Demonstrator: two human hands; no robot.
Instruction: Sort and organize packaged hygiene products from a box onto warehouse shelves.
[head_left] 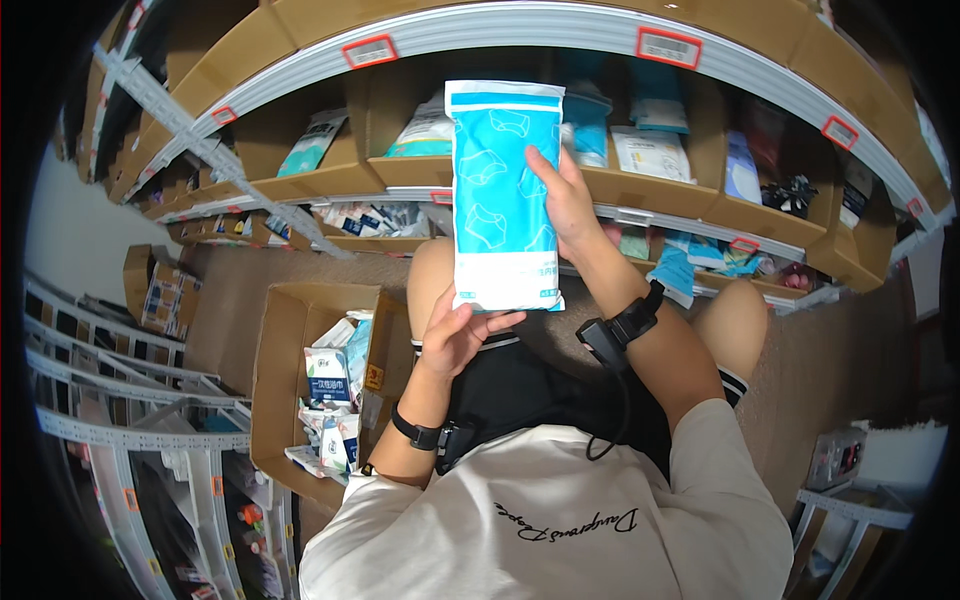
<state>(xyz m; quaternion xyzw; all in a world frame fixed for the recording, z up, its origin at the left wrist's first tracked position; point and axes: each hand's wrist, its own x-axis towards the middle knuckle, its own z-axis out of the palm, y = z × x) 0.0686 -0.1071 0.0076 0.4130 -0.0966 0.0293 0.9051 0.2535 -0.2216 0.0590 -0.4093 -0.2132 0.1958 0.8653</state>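
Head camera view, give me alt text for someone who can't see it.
A person's right hand grips a flat blue-and-white plastic packet by its right edge while the left hand touches its bottom. Ahead are shelved brown cardboard bins; an open brown cardboard box of white-and-blue packets stands to the left.

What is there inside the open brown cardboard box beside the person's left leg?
Inside the open brown cardboard box lie several white plastic packets with dark blue panels, loosely heaped. Anything beneath the heap is covered and cannot be seen.
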